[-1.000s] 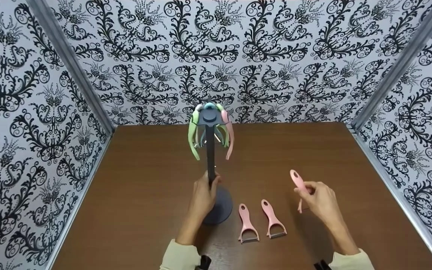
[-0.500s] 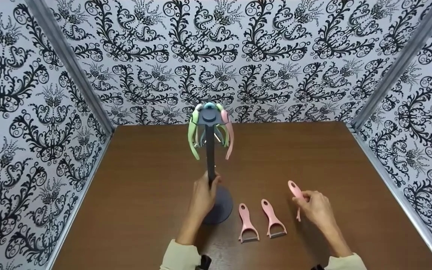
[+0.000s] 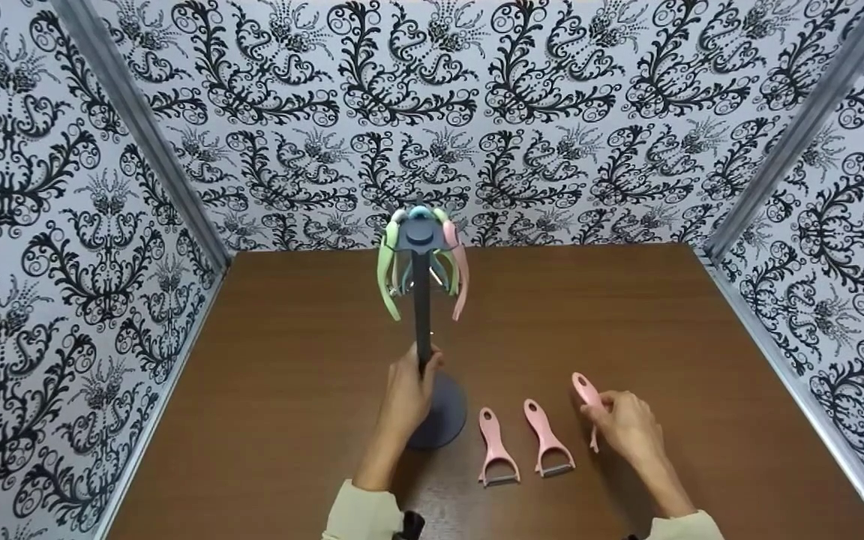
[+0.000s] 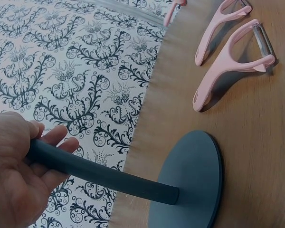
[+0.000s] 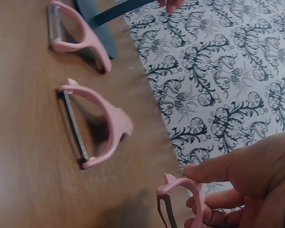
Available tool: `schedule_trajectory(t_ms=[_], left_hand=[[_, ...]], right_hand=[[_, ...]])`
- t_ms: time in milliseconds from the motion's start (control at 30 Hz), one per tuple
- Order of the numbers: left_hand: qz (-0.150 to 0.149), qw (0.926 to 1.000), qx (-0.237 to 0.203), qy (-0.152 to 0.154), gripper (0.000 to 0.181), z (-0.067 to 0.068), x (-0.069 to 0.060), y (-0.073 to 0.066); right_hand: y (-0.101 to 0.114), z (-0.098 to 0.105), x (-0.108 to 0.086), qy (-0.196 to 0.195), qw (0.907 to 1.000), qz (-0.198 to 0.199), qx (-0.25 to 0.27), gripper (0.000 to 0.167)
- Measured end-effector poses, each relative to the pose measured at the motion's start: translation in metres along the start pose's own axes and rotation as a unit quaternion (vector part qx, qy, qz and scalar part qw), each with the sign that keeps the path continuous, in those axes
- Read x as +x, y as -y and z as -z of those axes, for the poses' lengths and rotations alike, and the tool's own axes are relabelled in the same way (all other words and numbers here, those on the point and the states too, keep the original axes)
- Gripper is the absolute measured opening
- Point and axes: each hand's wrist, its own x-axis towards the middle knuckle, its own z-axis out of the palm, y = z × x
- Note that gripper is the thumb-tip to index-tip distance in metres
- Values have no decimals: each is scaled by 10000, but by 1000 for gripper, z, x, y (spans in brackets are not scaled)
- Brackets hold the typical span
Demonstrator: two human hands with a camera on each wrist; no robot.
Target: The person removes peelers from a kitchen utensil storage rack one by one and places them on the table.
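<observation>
A dark grey stand point(image 3: 421, 300) with a round base point(image 4: 194, 175) is upright on the table, and my left hand point(image 3: 407, 390) grips its pole low down. Around the top hang several peelers, among them a green peeler point(image 3: 386, 270) and a pink peeler point(image 3: 461, 274); those behind are partly hidden. On the right, my right hand point(image 3: 629, 426) holds another pink peeler point(image 3: 584, 387) by its handle, tilted, above the table. Its blade point(image 5: 167, 209) shows in the right wrist view. Between the hands lie two pink peelers, a left one point(image 3: 490, 429) and a right one point(image 3: 541, 424).
The brown wooden table point(image 3: 289, 375) extends around the stand. Black-and-white patterned walls point(image 3: 417, 112) enclose it at the back and both sides, with grey metal strips point(image 3: 784, 127) along the corners.
My right hand has come down and slightly left with its peeler, nearer the two on the table. My left hand and the stand have stayed in place.
</observation>
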Motion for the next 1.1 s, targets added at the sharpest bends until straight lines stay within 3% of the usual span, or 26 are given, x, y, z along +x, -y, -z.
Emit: schedule_trajectory(t_ms=[867,1100], left_hand=[[66,10000,26,-53,12,0,-1,0],[245,9997,20,-19,9,-1,-2,-1]], right_hand=[[-11,-22,2,116,9994,-306,-75,30],[-13,-27,2,124,9993,-345,-113,29]])
